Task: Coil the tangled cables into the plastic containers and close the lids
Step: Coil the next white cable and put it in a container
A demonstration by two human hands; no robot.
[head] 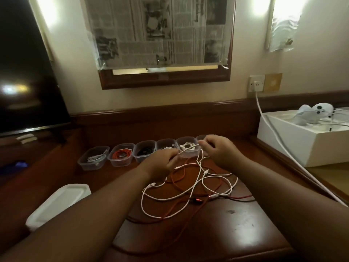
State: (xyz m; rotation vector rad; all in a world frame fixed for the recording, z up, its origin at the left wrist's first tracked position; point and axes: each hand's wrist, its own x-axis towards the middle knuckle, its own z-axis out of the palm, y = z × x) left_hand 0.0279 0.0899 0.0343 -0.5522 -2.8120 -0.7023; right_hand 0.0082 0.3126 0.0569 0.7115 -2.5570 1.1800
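Both hands were raised over the dark wooden desk (236, 220), each pinching the same white cable (188, 148). The left hand (162, 161) had its fingers curled round the cable's nearer stretch; the right hand (217, 150) pinched it between thumb and fingertips just beyond. The short span between the two grips ran taut, directly above the fifth container (188, 148) of the row.

Below and toward the person from the grips lay the tangled pile: further loops of white cable (170, 197) trailing down from the left hand, interlaced with a red cable (179, 178) resting on the desk.

Six clear plastic containers stood side by side beyond the grips, all without lids. To the left of the left hand, outermost first: one holding a white coil (93, 157), one holding a red coil (121, 155), one holding a black coil (145, 151). The fourth container (166, 145) sat just behind the left hand's knuckles, with white cable inside. The fifth held a white coil. The sixth (201, 138) was mostly hidden behind the right hand; its contents could not be determined.

A stack of white lids (62, 201) lay well to the left of the left forearm. To the right of the right hand stood a white box (302, 144), with a thick white cord (273, 137) running from a wall socket (256, 83). A dark television screen (24, 72) stood at far left.
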